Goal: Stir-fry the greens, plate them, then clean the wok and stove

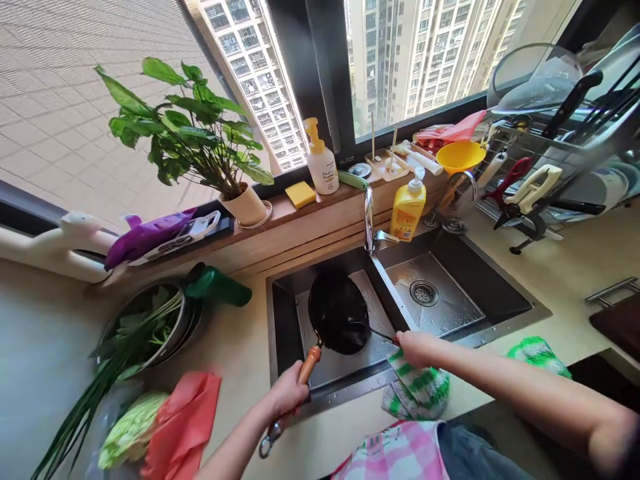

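A black wok (333, 303) sits tilted in the left basin of the sink (330, 398). My left hand (290, 390) is closed around its wooden handle (311, 363), which has a metal ring at the end. In my right hand (415, 348) is a thin, dark long-handled utensil (383, 334), reaching over the wok's right rim. Its head is dark against the wok, and I cannot make out its shape. A green and white striped cloth (423, 390) lies on the counter edge just below my right hand.
Behind the sink stand the faucet (369, 220) and a yellow pump bottle (409, 207). Left are a green cup (220, 285), a bowl of greens (173, 333), a cabbage (133, 427) and a red bag (185, 420). A loaded dish rack (540, 143) with knives stands right.
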A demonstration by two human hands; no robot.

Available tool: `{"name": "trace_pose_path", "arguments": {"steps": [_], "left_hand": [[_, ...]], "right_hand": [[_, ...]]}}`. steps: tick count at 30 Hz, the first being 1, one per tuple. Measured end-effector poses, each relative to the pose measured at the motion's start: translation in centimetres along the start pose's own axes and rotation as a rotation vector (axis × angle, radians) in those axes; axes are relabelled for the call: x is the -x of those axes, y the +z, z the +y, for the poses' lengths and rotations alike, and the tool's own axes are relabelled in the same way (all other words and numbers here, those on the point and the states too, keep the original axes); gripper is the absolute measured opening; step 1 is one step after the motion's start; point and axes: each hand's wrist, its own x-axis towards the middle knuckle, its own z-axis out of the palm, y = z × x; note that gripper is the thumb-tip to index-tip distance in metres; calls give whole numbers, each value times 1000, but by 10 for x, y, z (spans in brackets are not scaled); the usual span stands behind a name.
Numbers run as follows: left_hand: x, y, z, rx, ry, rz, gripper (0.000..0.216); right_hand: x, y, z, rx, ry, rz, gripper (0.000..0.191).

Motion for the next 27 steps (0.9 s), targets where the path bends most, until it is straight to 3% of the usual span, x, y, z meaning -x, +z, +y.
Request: {"name": "trace_pose_path", "arguments": {"steps": [5, 9, 12, 18, 23, 27], "left_hand": [[37, -18, 15, -391, 12, 136, 32], [69, -14, 13, -692, 21, 147, 34], [90, -3, 8, -669, 12, 123, 40], [115, 29, -5, -639, -58, 187, 45], [112, 48, -38, -479, -30, 244, 53], [100, 55, -60, -380, 16, 276, 54]], "right_hand": [[16, 12, 34, 42, -55, 26, 34], [28, 24, 66, 10, -56, 61, 30], [35, 27, 77, 11, -53, 76, 26], [41, 25, 74, 36, -120, 79, 24], [39, 22, 76, 18, -168, 119, 20], [38, 13, 75, -261, -89, -22, 13]]}}
